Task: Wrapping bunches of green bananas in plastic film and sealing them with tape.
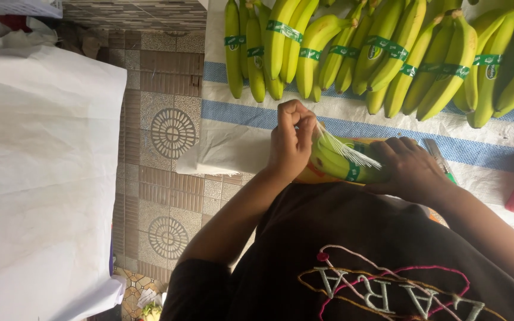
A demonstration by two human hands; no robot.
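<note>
The left hand (291,142) pinches a clear bag (343,148) over a banana bunch (340,163) – the right hand (408,166) grips its end, seemingly; the bunch is half hidden.

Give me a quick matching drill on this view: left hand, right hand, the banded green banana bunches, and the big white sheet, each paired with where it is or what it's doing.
Things:
1. left hand
2. right hand
3. banded green banana bunches
4. big white sheet

States:
A. laid in a row on the striped cloth at the top
B. pinching thin white strands above the held bunch
C. spread over the left side of the view
D. resting on the end of the held bunch

Pairs: 1-B, 2-D, 3-A, 4-C
</note>
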